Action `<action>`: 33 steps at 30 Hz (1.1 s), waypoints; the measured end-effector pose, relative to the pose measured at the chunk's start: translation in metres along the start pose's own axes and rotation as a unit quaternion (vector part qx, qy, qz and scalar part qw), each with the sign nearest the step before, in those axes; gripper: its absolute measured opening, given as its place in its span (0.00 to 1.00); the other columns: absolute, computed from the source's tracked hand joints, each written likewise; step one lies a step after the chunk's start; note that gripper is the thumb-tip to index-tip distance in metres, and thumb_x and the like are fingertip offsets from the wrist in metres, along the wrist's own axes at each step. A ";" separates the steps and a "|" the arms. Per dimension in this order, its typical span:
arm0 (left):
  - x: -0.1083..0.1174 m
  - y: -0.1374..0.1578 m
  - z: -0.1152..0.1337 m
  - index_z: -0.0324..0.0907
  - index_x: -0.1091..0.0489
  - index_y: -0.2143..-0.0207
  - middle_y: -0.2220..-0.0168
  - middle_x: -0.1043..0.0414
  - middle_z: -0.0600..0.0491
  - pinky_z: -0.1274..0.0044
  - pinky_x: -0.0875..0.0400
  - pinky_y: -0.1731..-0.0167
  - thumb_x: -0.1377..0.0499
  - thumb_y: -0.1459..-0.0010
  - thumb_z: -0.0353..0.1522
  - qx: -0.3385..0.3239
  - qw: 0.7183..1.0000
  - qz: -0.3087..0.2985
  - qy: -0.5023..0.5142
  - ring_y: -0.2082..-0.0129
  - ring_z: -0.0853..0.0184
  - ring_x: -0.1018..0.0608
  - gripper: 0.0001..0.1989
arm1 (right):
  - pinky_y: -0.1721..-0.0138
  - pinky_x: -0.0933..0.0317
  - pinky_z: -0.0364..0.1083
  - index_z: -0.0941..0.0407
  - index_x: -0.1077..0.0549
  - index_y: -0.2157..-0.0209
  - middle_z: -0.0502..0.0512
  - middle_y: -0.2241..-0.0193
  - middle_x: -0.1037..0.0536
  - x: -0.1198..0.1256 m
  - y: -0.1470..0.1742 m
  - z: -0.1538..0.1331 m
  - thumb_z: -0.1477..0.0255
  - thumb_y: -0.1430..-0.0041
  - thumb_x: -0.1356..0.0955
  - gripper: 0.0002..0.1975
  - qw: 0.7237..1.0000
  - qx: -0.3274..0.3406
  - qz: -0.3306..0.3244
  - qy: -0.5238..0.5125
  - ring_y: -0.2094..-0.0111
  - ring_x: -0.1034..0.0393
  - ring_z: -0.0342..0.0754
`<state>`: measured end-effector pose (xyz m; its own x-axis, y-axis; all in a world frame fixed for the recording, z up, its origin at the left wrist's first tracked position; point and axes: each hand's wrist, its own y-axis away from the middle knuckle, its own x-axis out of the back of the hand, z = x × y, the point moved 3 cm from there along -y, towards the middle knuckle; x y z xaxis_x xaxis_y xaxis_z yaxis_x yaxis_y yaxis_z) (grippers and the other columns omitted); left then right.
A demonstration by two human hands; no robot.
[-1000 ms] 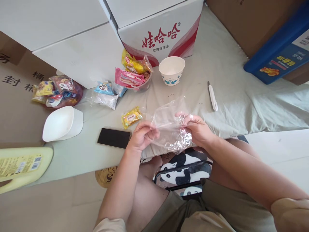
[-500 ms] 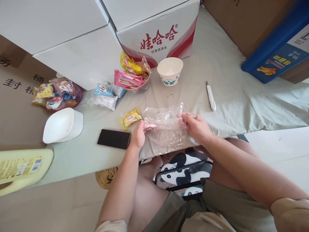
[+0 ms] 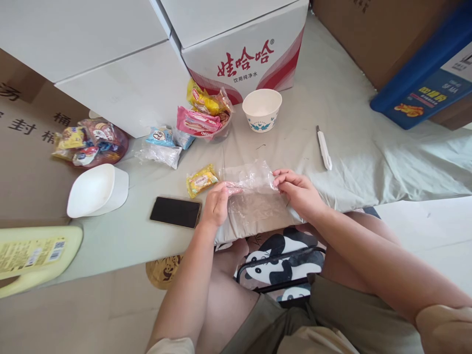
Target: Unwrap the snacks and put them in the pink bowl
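A clear plastic bag (image 3: 254, 184) is stretched between my two hands, just over the front edge of the cloth-covered table. My left hand (image 3: 217, 204) is closed on its left end, where the film bunches and looks pinkish. At the opposite end my right hand (image 3: 300, 191) pinches the film between thumb and fingers. A yellow snack packet (image 3: 201, 181) lies just beyond my left hand. To the left of that hand rests a black phone (image 3: 175, 212).
Behind are a paper bowl (image 3: 261, 110), a tub of snacks (image 3: 204, 118) and blue-and-white packets (image 3: 162, 142). A utility knife (image 3: 324, 151) lies right. Left stand a white bowl (image 3: 96, 191), another snack tub (image 3: 92, 142) and a yellow jug (image 3: 40, 255). White cartons (image 3: 243, 64) line the back.
The clear bag's upper part has shifted and folded between my hands. The fingers of my right hand have moved slightly on its edge, and my left hand has turned a little.
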<state>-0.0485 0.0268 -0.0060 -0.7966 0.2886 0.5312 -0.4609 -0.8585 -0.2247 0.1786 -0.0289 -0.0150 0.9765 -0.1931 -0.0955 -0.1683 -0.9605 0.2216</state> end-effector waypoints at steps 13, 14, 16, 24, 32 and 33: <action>-0.005 -0.002 0.004 0.43 0.19 0.69 0.60 0.21 0.45 0.66 0.29 0.52 0.60 0.32 0.50 -0.008 1.000 -0.007 -0.021 0.57 0.58 0.22 0.34 | 0.42 0.42 0.62 0.51 0.35 0.42 0.55 0.63 0.20 -0.004 0.010 -0.008 0.72 0.43 0.34 0.25 0.956 0.203 -0.043 0.205 0.48 0.29 0.56; -0.004 -0.002 0.002 0.43 0.19 0.69 0.61 0.21 0.45 0.66 0.29 0.52 0.59 0.33 0.50 0.005 1.000 0.005 0.002 0.57 0.58 0.22 0.33 | 0.45 0.40 0.59 0.51 0.29 0.49 0.54 0.64 0.20 -0.003 0.009 -0.009 0.73 0.43 0.35 0.19 0.953 0.216 -0.042 0.208 0.52 0.27 0.55; -0.004 -0.003 0.000 0.43 0.20 0.71 0.63 0.21 0.46 0.67 0.28 0.53 0.58 0.33 0.51 0.031 0.998 0.035 0.048 0.58 0.58 0.22 0.33 | 0.50 0.37 0.56 0.51 0.25 0.64 0.54 0.67 0.21 -0.002 0.010 -0.013 0.74 0.44 0.35 0.09 0.944 0.245 -0.053 0.213 0.58 0.27 0.53; -0.003 -0.008 -0.008 0.41 0.22 0.76 0.66 0.21 0.45 0.73 0.26 0.65 0.49 0.41 0.51 0.165 0.951 0.132 0.226 0.65 0.63 0.21 0.28 | 0.48 0.41 0.57 0.51 0.23 0.71 0.54 0.69 0.21 -0.006 0.010 -0.010 0.76 0.47 0.36 0.11 0.931 0.244 -0.097 0.254 0.53 0.30 0.56; 0.000 -0.010 -0.004 0.40 0.24 0.78 0.71 0.22 0.46 0.75 0.28 0.70 0.50 0.42 0.49 0.190 0.924 0.162 0.290 0.71 0.65 0.23 0.26 | 0.47 0.42 0.58 0.51 0.23 0.69 0.55 0.65 0.21 -0.002 0.008 -0.011 0.71 0.44 0.37 0.10 0.946 0.228 -0.117 0.198 0.53 0.30 0.56; -0.001 -0.010 -0.004 0.40 0.24 0.78 0.71 0.22 0.46 0.75 0.29 0.70 0.49 0.42 0.48 0.191 0.923 0.162 0.294 0.71 0.66 0.23 0.26 | 0.47 0.41 0.58 0.51 0.23 0.70 0.55 0.65 0.21 -0.002 0.008 -0.012 0.69 0.43 0.37 0.10 0.948 0.225 -0.119 0.192 0.54 0.30 0.56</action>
<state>-0.0449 0.0363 -0.0071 -0.9946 0.0750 -0.0724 -0.0801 -0.9944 0.0695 0.1770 -0.0337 -0.0016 0.9563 0.0432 0.2891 0.1065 -0.9725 -0.2069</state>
